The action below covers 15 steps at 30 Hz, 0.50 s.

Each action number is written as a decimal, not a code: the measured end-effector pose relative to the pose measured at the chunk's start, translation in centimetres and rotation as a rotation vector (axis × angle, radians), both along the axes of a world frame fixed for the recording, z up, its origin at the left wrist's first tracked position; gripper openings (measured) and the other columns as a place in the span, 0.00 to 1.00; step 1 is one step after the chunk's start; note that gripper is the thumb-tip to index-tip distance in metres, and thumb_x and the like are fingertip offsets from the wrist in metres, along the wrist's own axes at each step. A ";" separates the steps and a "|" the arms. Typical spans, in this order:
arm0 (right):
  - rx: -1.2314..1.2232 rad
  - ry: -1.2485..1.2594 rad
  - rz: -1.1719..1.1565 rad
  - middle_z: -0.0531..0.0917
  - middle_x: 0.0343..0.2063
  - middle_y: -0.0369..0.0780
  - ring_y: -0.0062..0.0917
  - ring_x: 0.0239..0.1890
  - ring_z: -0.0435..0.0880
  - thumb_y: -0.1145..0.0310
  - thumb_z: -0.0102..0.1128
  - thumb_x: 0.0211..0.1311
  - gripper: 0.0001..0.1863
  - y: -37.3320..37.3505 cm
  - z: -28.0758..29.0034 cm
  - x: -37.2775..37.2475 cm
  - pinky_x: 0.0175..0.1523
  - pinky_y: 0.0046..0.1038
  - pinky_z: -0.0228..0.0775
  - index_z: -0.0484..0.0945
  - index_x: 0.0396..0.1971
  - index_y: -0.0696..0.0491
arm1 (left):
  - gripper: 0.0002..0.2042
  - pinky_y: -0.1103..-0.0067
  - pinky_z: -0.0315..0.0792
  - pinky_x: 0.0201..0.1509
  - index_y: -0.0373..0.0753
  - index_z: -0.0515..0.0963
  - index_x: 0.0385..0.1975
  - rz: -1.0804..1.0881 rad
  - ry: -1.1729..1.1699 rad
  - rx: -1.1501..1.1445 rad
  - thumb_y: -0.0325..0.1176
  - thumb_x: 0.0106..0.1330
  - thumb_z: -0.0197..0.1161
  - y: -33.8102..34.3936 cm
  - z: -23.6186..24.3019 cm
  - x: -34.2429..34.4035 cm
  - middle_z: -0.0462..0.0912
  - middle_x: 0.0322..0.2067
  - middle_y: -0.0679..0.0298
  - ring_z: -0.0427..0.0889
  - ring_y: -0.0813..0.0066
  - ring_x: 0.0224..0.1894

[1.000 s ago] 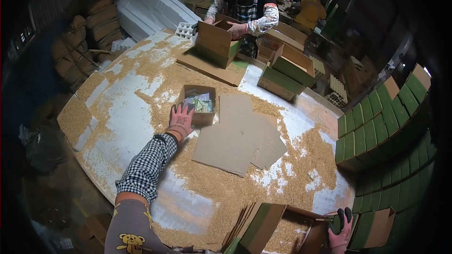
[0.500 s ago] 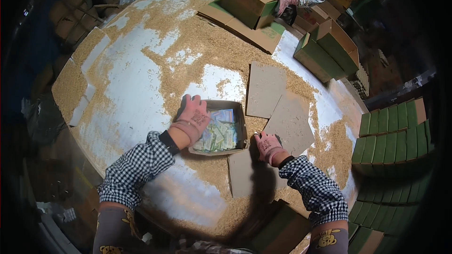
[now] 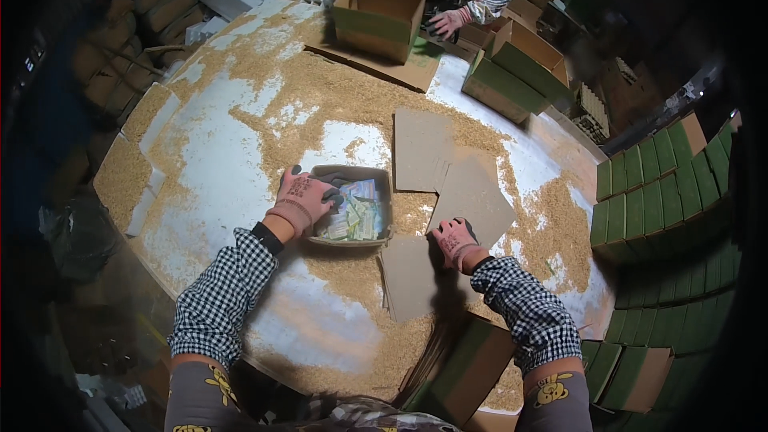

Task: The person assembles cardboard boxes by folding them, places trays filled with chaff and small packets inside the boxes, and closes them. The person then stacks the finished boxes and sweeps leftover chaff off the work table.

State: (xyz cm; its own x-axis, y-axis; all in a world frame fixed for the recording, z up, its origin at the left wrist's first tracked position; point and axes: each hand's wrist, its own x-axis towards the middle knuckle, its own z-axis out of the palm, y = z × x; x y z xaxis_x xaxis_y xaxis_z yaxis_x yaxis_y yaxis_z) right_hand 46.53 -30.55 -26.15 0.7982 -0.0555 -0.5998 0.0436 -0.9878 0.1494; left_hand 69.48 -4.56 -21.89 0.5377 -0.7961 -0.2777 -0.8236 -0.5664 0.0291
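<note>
Small box, open-topped and brown, sits near the middle of the desk, with colourful packets heaped inside. From where I stand, the person's left hand, gloved in pink, is half-curled over its left wall; I can't tell how firmly it grips. The right hand, fingers bent, rests on flat cardboard sheets just right of the box; whether it pinches one I can't tell. Loose tan shavings cover much of the desk. Across it, a co-worker handles a bigger carton, one gloved hand at its rim. Green cartons stand stacked at the right.
</note>
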 end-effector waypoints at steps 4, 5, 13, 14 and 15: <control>-0.024 -0.020 0.024 0.80 0.42 0.37 0.32 0.44 0.81 0.59 0.64 0.49 0.20 -2.2 3.5 -0.9 0.51 0.34 0.67 0.77 0.45 0.43 | 0.15 0.68 0.63 0.60 0.52 0.81 0.45 0.239 0.231 -0.277 0.40 0.57 0.61 2.2 1.8 -0.8 0.84 0.38 0.63 0.80 0.67 0.47; -0.002 -0.056 0.011 0.81 0.41 0.36 0.31 0.43 0.81 0.59 0.62 0.51 0.19 -2.3 5.2 -1.6 0.50 0.34 0.68 0.77 0.45 0.41 | 0.16 0.72 0.68 0.54 0.46 0.80 0.46 0.332 0.458 -0.529 0.35 0.56 0.62 3.3 0.8 -0.6 0.84 0.37 0.60 0.81 0.69 0.42; 0.219 -0.785 -0.375 0.81 0.38 0.39 0.36 0.38 0.80 0.66 0.61 0.51 0.17 -0.8 17.9 -14.8 0.42 0.32 0.73 0.79 0.44 0.42 | 0.21 0.81 0.72 0.52 0.26 0.71 0.52 0.395 0.955 -1.444 0.16 0.55 0.56 -0.1 9.2 -17.5 0.80 0.46 0.55 0.80 0.71 0.45; 0.273 -0.878 -0.433 0.81 0.38 0.41 0.38 0.38 0.80 0.67 0.61 0.50 0.18 -0.3 19.8 -16.9 0.43 0.32 0.73 0.78 0.44 0.44 | 0.20 0.74 0.71 0.55 0.26 0.72 0.49 0.232 0.661 -1.461 0.19 0.53 0.58 0.4 9.6 -22.1 0.79 0.45 0.51 0.80 0.64 0.47; 0.330 -1.023 -0.521 0.81 0.39 0.42 0.39 0.39 0.80 0.69 0.62 0.49 0.19 0.2 21.2 -19.1 0.43 0.32 0.73 0.78 0.45 0.47 | 0.18 0.65 0.69 0.58 0.27 0.74 0.44 -0.129 0.238 -1.447 0.26 0.51 0.61 0.8 12.1 -26.2 0.80 0.43 0.49 0.78 0.58 0.49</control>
